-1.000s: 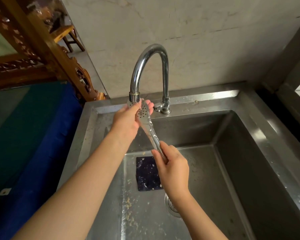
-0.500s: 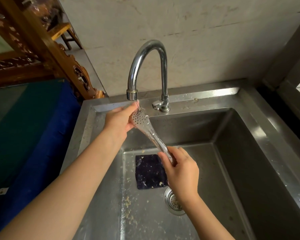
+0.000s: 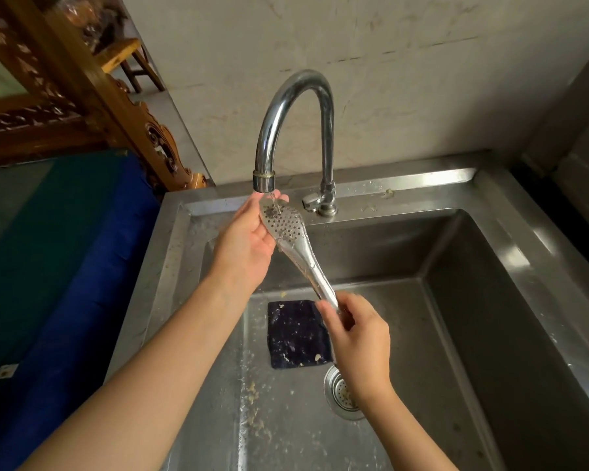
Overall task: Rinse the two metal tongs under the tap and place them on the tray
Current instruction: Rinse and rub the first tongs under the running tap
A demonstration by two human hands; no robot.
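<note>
One pair of metal tongs [image 3: 300,253] with a perforated spoon-shaped head slants over the sink. Its head sits right under the spout of the chrome tap [image 3: 295,96], where a thin stream of water falls on it. My left hand [image 3: 249,239] cups the back of the perforated head, fingers stretched along it. My right hand [image 3: 357,338] pinches the handle end lower down. Food bits cling to the head. No second pair of tongs and no tray are in view.
The steel sink [image 3: 490,300] has food scraps on its floor, a dark square cloth [image 3: 296,334] and a round drain strainer [image 3: 342,394]. A blue and green covered surface [image 3: 65,249] lies left of the sink; carved wooden furniture [image 3: 82,79] stands behind it.
The tongs' head dropped from beside the spout to below it and is back close under it, turned with its perforated face up. My left hand slid behind the head; my right hand regripped the handle.
</note>
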